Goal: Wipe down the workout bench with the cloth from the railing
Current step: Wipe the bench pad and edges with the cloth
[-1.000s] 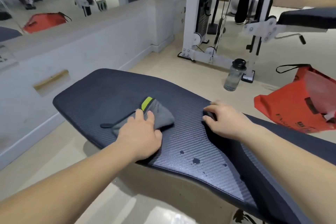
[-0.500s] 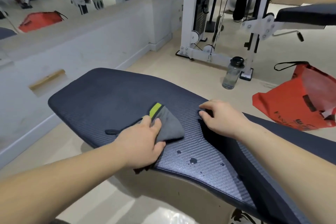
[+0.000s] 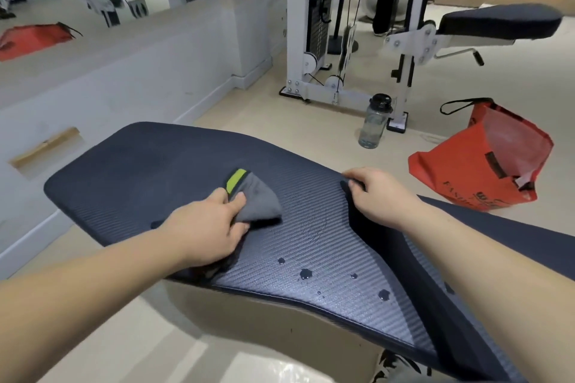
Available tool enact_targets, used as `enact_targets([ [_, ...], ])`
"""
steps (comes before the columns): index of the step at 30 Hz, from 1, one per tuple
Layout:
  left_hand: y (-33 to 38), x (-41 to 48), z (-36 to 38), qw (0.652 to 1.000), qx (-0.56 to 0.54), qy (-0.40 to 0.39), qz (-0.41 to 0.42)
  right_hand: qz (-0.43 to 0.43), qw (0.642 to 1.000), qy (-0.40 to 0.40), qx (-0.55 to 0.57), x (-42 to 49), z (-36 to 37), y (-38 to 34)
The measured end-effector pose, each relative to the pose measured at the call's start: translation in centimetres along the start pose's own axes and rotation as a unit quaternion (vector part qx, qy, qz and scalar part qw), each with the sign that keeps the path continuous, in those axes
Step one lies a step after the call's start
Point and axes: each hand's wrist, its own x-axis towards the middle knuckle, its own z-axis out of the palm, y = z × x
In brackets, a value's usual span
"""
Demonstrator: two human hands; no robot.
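Observation:
The dark navy workout bench (image 3: 149,171) fills the middle of the view, its ribbed pad running from left to lower right. My left hand (image 3: 208,230) presses a grey cloth (image 3: 258,202) with a lime-green tab flat on the pad. My right hand (image 3: 376,196) grips the far edge of the pad at the gap between its two sections. Several water drops (image 3: 306,274) lie on the pad near its front edge, to the right of the cloth.
A clear water bottle (image 3: 373,124) with a black lid stands on the floor beyond the bench. A red bag (image 3: 476,168) lies to its right. A white cable machine (image 3: 311,40) and another bench (image 3: 501,22) stand behind. A low white wall runs along the left.
My left hand has slid the cloth to the right along the pad, closer to the water drops. My right hand has kept its hold on the far edge.

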Motion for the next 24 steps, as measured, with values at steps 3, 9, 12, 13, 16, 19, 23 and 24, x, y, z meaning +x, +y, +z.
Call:
enact_targets([
  [3,1.0,2.7,-0.5,0.991,-0.050,0.037,-0.118,0.023,0.999,0.015,0.025,-0.4,-0.9,1.5],
  [9,6.5,3.0,-0.2,0.999,-0.049,0.010,-0.006,0.056,0.998,0.023,0.027,-0.9,-1.6,3.6],
  [12,5.1,5.7,-1.2,0.998,-0.030,0.030,-0.050,0.063,0.997,0.022,0.025,-1.1,-2.0,4.1],
  [13,5.3,6.4,-1.5,0.995,-0.039,0.037,-0.084,0.065,0.997,0.023,0.027,-1.2,-2.1,4.3],
  [16,9.0,6.8,-1.2,0.993,-0.064,0.044,-0.090,0.072,0.996,0.029,0.036,-1.6,-2.5,4.9],
  [19,12.0,5.8,-0.7,0.998,-0.046,0.030,0.033,0.081,0.994,0.031,0.072,-1.7,-3.2,5.6],
  [23,12.3,9.6,-2.1,0.998,-0.042,0.046,-0.001,0.074,0.992,0.044,0.092,-2.3,-3.9,6.3],
  [24,13.0,10.2,-2.2,0.997,-0.057,0.051,-0.027,0.073,0.992,0.047,0.093,-2.5,-4.0,6.5],
])
